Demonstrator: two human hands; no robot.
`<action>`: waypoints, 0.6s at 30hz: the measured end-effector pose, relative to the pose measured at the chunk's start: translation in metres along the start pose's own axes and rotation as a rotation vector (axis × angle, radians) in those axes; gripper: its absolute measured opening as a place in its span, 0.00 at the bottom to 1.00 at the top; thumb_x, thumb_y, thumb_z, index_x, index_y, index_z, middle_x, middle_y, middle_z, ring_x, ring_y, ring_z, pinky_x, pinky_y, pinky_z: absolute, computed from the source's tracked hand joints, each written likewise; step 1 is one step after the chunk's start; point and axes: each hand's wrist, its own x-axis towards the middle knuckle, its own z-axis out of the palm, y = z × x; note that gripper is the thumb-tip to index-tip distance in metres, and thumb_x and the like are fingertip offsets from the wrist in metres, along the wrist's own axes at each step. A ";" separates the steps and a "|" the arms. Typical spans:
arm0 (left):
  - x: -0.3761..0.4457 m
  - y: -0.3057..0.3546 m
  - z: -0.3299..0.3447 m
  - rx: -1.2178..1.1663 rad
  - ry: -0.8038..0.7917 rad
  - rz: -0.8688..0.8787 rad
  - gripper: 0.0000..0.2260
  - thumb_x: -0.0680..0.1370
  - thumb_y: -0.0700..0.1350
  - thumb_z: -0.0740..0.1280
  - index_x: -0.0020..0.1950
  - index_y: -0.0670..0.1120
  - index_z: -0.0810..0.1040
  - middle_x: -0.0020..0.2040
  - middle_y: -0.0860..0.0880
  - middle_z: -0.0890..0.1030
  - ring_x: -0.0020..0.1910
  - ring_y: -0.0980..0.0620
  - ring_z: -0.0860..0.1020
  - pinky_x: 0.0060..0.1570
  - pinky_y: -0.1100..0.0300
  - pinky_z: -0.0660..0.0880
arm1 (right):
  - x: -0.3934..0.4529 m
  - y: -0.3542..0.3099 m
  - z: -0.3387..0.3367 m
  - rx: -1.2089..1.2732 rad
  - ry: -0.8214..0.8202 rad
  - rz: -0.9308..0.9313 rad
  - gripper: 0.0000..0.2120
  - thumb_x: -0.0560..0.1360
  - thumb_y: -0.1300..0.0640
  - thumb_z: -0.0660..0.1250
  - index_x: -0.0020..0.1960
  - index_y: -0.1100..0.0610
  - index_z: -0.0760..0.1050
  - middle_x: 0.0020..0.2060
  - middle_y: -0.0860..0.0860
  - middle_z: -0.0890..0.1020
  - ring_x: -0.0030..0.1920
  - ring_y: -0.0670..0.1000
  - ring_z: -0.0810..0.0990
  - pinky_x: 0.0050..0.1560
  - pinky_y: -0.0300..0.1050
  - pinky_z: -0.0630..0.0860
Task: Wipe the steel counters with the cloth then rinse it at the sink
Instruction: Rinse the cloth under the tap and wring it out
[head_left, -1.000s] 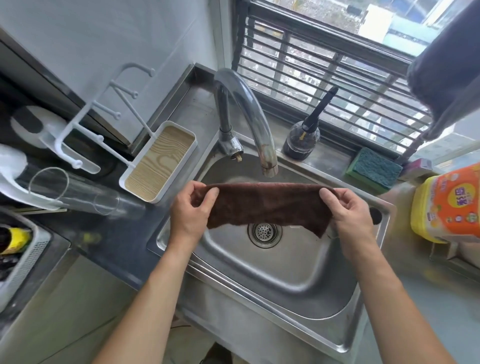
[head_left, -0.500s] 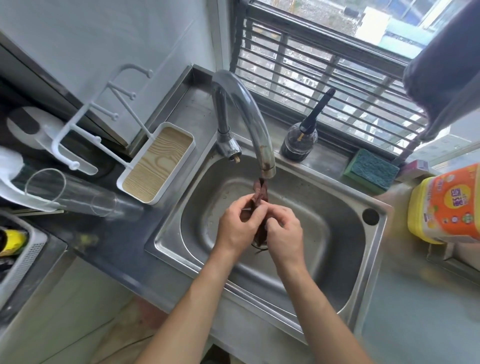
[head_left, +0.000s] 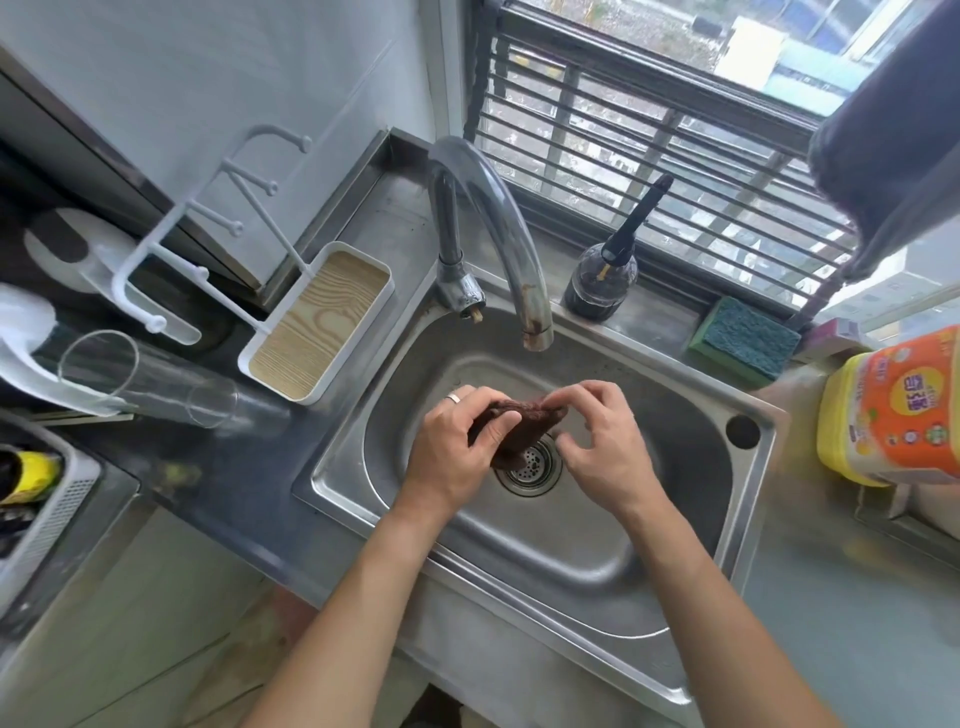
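Both hands are over the basin of the steel sink (head_left: 748, 499), and between them is the brown cloth (head_left: 524, 421), bunched into a small wad just above the drain strainer (head_left: 530, 465). The left hand (head_left: 457, 447) grasps the left part of the wad with curled fingers; a ring is on one finger. The right hand (head_left: 605, 447) pinches the right end of the cloth with the thumb and the first fingertips, while the other fingers are bent above it. The lower edge of the cloth hangs close to the strainer, and it is hard to tell whether it touches it.

The curved faucet (head_left: 498, 228) stands behind the hands, its spout ends above the back part of the basin. No water stream is clear to see under it. On the ledge behind the sink stands a dark bottle (head_left: 602, 280) with a black nozzle, and to the right of it lies a green and yellow sponge (head_left: 743, 343). At the far right is a yellow container (head_left: 893, 405) with an orange label. To the left of the sink stands a white tray (head_left: 317, 322) with wood pattern inside, and a clear glass (head_left: 150, 374) lies on its side on the dark counter (head_left: 234, 467).
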 end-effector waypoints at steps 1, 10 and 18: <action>0.000 -0.001 -0.001 0.006 -0.002 0.016 0.12 0.79 0.55 0.67 0.50 0.47 0.82 0.44 0.51 0.81 0.44 0.51 0.79 0.47 0.53 0.75 | 0.001 0.005 0.001 -0.036 -0.041 -0.008 0.16 0.72 0.63 0.71 0.54 0.45 0.80 0.56 0.48 0.74 0.61 0.48 0.75 0.65 0.45 0.73; 0.002 -0.005 -0.013 0.088 0.212 -0.054 0.11 0.79 0.53 0.68 0.50 0.46 0.82 0.46 0.54 0.81 0.44 0.58 0.77 0.45 0.74 0.68 | -0.002 0.003 -0.017 0.008 0.032 -0.164 0.10 0.72 0.59 0.76 0.42 0.51 0.75 0.54 0.47 0.81 0.56 0.47 0.79 0.61 0.41 0.73; 0.004 -0.019 -0.003 -0.101 0.178 -0.059 0.09 0.77 0.47 0.72 0.52 0.45 0.86 0.50 0.52 0.85 0.52 0.58 0.82 0.57 0.61 0.77 | 0.008 -0.003 -0.021 -0.172 -0.070 -0.081 0.11 0.71 0.53 0.76 0.40 0.49 0.73 0.37 0.46 0.81 0.41 0.52 0.78 0.43 0.52 0.77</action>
